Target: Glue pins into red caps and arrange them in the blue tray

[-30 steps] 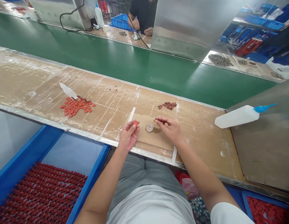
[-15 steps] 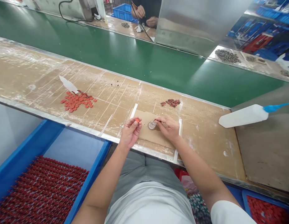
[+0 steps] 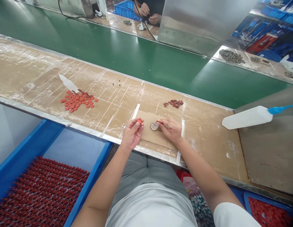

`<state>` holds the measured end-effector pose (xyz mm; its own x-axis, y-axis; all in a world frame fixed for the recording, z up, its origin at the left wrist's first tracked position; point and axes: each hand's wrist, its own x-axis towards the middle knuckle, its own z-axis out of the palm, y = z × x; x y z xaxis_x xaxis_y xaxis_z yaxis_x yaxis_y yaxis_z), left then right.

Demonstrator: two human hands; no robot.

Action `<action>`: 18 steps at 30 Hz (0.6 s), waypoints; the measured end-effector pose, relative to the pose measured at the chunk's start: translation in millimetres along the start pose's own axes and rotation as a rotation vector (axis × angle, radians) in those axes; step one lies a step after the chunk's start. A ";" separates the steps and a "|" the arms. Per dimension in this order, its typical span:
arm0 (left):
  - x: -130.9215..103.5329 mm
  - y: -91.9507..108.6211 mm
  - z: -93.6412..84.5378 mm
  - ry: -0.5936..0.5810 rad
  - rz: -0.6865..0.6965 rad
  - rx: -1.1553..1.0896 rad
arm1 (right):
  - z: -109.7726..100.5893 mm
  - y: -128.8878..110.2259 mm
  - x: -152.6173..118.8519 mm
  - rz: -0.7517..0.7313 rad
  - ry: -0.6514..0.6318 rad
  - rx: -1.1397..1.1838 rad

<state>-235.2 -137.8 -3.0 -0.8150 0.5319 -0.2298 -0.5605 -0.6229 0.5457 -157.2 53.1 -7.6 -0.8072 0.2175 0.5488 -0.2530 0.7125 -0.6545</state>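
Note:
Between the thumb and fingers of my left hand (image 3: pixel 132 134) is a small round red disc (image 3: pixel 139 121), held above the left part of a cardboard pad (image 3: pixel 148 138). My right hand (image 3: pixel 171 128) pinches a small dark red piece (image 3: pixel 157 122), its shape too small to make out. Just under those fingertips sits a small round clear dish (image 3: pixel 154 126) on the pad. Beyond my right hand lies a little heap of dark red and black pieces (image 3: pixel 174 103). Farther left, many flat red discs (image 3: pixel 77 102) are spread in a pile, with several dark pieces at its upper edge.
A white bottle with a blue nozzle (image 3: pixel 248 117) lies at the right by a metal panel. A white pointed strip (image 3: pixel 68 83) touches the disc pile. The green belt (image 3: pixel 108 47) runs behind. Blue bins (image 3: pixel 99 168) stand below the edge. Across sits a co-worker, hands (image 3: pixel 154 19) visible.

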 end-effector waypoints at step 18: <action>-6.4 -1.2 8.2 0.014 0.017 -0.028 | 0.6 -19.5 7.6 0.328 0.252 0.362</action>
<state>-228.1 -135.7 4.5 -0.8263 0.5132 -0.2320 -0.5502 -0.6478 0.5268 -158.7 40.5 9.1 -0.7332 0.5743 0.3641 -0.2126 0.3149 -0.9250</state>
